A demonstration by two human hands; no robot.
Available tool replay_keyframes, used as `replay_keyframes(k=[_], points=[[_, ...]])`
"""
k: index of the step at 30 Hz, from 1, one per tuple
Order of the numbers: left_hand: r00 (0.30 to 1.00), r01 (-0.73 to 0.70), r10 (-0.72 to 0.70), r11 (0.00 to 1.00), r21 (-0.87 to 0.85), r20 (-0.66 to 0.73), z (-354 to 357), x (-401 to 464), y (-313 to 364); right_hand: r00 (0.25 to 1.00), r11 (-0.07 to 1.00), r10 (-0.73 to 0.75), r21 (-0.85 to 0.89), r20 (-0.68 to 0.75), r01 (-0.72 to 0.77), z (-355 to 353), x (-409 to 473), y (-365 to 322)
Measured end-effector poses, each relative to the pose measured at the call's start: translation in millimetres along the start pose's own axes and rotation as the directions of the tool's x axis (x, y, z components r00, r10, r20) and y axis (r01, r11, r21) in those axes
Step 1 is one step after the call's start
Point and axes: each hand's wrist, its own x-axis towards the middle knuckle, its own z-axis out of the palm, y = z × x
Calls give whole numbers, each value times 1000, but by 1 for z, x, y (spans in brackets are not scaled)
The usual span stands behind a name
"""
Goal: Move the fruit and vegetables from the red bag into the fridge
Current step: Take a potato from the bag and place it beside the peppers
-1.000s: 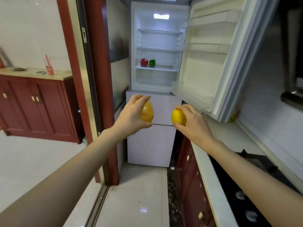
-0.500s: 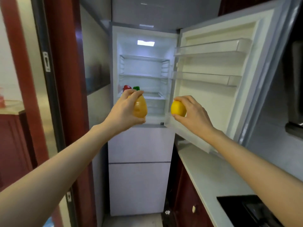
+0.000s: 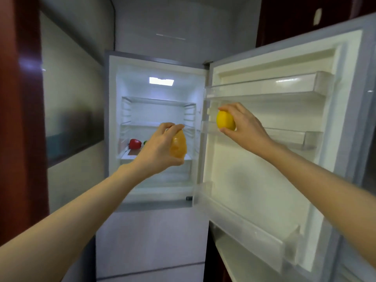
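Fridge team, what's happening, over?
Left hand holds orange pepper. Right hand holds lemon. Fridge door open, path clear.

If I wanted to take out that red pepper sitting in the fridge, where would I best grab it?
Probably around its broad middle, reaching straight in from the open front. The red pepper sits on a shelf with bare space in front, and its rounded body offers more hold than the top, where no stem is clear.
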Motion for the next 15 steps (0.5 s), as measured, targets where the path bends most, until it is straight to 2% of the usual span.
replay_keyframes(k=[4,11,15], points=[[999,-25,24,999,-20,-42,23,49,-18,996,996,-46,-79,77,52,12,56,39],[999,-20,19,999,-41,-27,56,92,-53,945,978,-10,-195,326,78,46,110,77],[1000,-20,19,998,-68,-21,67,109,-72,913,968,67,-247,402,38,67,128,94]])
